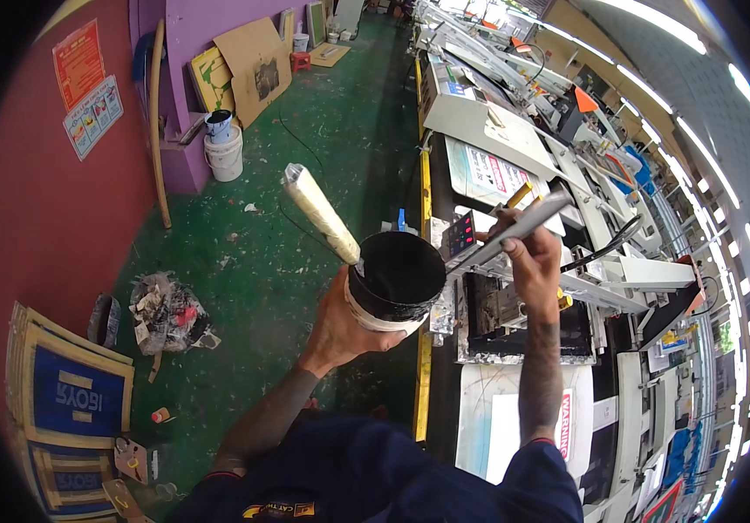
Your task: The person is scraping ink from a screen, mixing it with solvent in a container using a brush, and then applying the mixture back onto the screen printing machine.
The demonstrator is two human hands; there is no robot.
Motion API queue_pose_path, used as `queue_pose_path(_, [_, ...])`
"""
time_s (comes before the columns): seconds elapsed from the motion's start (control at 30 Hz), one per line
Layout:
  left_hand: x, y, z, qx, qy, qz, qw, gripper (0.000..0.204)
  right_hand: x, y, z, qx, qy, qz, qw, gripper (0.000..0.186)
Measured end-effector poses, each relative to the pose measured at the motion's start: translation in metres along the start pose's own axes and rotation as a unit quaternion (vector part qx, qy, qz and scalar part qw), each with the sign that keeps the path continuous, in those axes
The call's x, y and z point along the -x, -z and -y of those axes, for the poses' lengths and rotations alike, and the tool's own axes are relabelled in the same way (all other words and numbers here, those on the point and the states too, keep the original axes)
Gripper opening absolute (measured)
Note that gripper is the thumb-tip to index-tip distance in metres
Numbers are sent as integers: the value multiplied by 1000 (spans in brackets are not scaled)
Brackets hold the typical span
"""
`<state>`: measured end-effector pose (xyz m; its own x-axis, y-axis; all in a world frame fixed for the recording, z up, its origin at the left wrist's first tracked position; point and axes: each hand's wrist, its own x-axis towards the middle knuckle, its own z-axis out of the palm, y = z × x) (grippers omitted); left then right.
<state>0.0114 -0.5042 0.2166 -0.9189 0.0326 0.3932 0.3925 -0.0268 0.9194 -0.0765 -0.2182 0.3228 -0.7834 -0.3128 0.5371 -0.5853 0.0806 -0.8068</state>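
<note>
My left hand (pixel 336 329) is wrapped round a tub (pixel 373 314), pale outside and coated black inside, held up in front of my body. A stick wrapped in pale tape (pixel 321 212) leans out of the tub to the upper left. To the right of the tub, my right hand (pixel 532 266) grips a long flat grey spatula (pixel 539 216). Its lower end points down and left toward the tub's rim; I cannot tell if they touch. Below the right forearm lies a printing screen frame (pixel 528 349) smeared with black ink.
A long printing machine (pixel 480 122) runs along my right, its yellow edge rail (pixel 424 392) beside me. A control box with red lights (pixel 460 237) stands by the spatula. At left are a trash heap (pixel 170 312), stacked screens (pixel 78 392), a white bucket (pixel 224 157) and cardboard (pixel 253 70).
</note>
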Motion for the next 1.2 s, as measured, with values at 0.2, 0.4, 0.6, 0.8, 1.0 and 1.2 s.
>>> queue_pose_path(0.2, [0, 3, -6, -10, 33, 23, 999, 105, -36, 6, 27, 116, -57, 164, 978, 31])
queue_pose_path(0.4, [2, 7, 8, -27, -9, 2, 1000, 96, -49, 1, 60, 293, -60, 219, 929, 33])
queue_pose_path(0.6, [4, 7, 13, 28, 28, 9, 999, 97, -54, 5, 74, 367, -12, 259, 893, 36])
queue_pose_path(0.8, [6, 8, 34, 33, 23, 18, 999, 96, -52, 23, 87, 435, 72, 297, 847, 30])
queue_pose_path(1.0, [8, 7, 33, 73, 19, 2, 997, 89, -28, 39, 83, 466, 52, 246, 848, 29])
queue_pose_path(1.2, [5, -6, 32, 110, -6, -9, 994, 74, 16, 30, 59, 355, -81, 50, 930, 33])
